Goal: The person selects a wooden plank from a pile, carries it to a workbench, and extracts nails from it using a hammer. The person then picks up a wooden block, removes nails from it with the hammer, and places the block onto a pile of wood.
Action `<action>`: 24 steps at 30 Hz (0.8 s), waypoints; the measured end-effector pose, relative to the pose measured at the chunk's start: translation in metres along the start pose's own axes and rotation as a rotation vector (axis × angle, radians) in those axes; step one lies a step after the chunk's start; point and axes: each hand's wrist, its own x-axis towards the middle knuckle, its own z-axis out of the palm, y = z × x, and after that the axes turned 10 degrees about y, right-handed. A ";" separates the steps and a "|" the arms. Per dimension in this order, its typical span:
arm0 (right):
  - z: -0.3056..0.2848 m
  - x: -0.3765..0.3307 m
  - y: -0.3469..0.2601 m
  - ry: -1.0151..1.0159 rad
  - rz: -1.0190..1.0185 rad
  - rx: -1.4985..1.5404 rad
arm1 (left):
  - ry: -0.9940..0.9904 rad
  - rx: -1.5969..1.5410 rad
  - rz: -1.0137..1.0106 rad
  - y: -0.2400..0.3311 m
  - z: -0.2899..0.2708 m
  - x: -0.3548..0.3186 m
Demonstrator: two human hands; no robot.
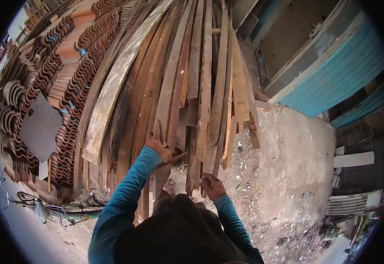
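Your left hand [157,144] lies flat, fingers stretched up, on a wide brown plank [167,94] that leans in the middle of a big stack of planks [200,79]. A thin stick [174,157] pokes out just under that hand. Your right hand [211,185] is lower down, fingers curled around the bottom edge of a darker plank [195,171], close to the ground.

All these boards stand on end and lean on each other. If you pull one out from the bottom, I think the ones beside it could slide and tip toward you. Your bare foot [170,185] sits right under the board ends, so a slipping board could land on your toes. The wood looks rough and old, so a sharp bit could poke your bare fingers; I cannot tell if there are nails.

The dirt ground [284,167] is bumpy, with small bits of rubbish, so you could trip when stepping back. On your left, stacked roof tiles [47,79] lean near the boards, and a bicycle [47,211] lies below them. A blue metal wall [337,75] stands on your right.
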 end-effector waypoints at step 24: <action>0.109 0.178 -0.198 0.143 -0.002 -0.120 | -0.100 -0.175 0.176 -0.036 -0.057 0.031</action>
